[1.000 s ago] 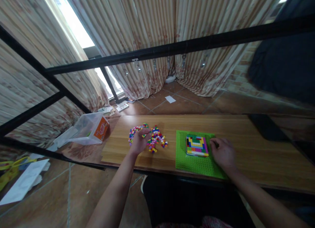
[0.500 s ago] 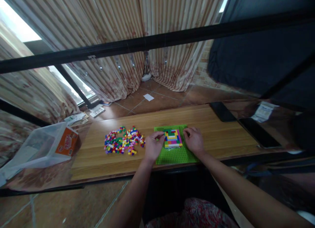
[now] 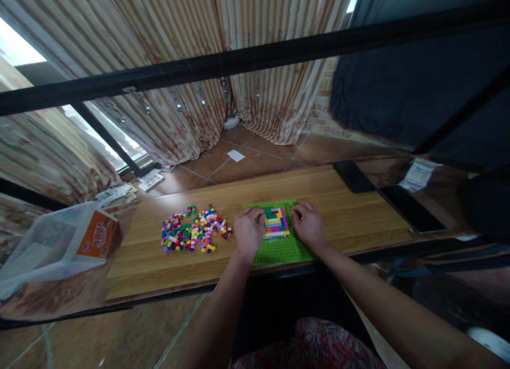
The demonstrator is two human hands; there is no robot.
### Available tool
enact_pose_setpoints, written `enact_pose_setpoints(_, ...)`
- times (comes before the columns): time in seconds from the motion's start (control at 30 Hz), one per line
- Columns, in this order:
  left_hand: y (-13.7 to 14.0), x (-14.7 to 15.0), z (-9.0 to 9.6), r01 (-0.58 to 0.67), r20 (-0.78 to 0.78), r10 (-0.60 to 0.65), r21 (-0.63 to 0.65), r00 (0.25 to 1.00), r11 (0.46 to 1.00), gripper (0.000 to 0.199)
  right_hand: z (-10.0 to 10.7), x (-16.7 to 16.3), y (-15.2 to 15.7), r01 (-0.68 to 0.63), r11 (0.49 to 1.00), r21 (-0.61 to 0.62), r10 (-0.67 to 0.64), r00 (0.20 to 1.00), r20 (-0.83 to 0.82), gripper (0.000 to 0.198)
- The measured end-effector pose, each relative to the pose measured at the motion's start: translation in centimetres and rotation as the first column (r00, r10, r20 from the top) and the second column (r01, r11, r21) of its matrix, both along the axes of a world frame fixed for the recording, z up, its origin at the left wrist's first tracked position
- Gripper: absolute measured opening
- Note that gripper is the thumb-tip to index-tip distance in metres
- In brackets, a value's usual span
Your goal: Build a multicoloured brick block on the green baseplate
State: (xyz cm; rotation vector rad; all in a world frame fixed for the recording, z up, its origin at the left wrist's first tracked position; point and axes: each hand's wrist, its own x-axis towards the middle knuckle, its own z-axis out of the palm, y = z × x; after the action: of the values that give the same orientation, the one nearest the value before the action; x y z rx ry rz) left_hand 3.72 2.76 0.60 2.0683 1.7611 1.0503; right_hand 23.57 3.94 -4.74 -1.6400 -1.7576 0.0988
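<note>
Left hand: (image 3: 249, 231) at frame center, palm down, forearm rising from the bottom edge and leaning right; thumb and index finger are brought together at the left side of the brick build. A brick between the fingertips cannot be confirmed.
Right hand: (image 3: 308, 224) right of center, forearm entering from the lower right; fingers curl loosely over the right edge of the baseplate, just beside the build. Whether they grip anything cannot be told.
Brick build: (image 3: 275, 223) near frame center, lying flat on the green studded baseplate (image 3: 283, 252); its near edge runs almost level, slightly higher at right. The left hand covers its left side, so the long axis cannot be determined.
Loose bricks: (image 3: 187, 241) left of center, spread on the wooden tabletop (image 3: 135, 262).
Change from one second earlier: the left hand, then over the loose bricks, is now at the build; the right hand remains beside the baseplate's right edge.
</note>
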Motion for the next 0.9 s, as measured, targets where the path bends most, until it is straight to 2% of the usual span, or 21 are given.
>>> enact_pose_setpoints(0.23, 0.02, 0.22, -0.27, -0.032, -0.008, 0.032, 0.031, 0.999, 0.999, 0.014, -0.06, 0.05, 0.01, -0.001, 1.0, 0.008, 0.001, 1.0, -0.003, 0.019)
enact_pose_setpoints(0.47, 0.11, 0.53, 0.09, -0.079, 0.035, 0.079, -0.009, 0.996, 0.997, 0.01, -0.07, 0.06, 0.02, 0.0, 1.0, -0.01, 0.0, 1.0, -0.006, 0.019)
enact_pose_setpoints(0.77, -0.23, 0.64, 0.0, -0.065, -0.027, 0.066, 0.027, 0.997, 0.998, 0.012, 0.0, 0.12, 0.04, -0.003, 1.0, -0.028, 0.003, 1.0, -0.007, 0.019)
enact_pose_setpoints(0.9, -0.57, 0.63, -0.19, -0.077, 0.04, 0.076, 0.017, 0.996, 0.997, 0.013, -0.08, 0.1, 0.07, -0.003, 1.0, -0.02, 0.002, 1.0, -0.008, 0.019)
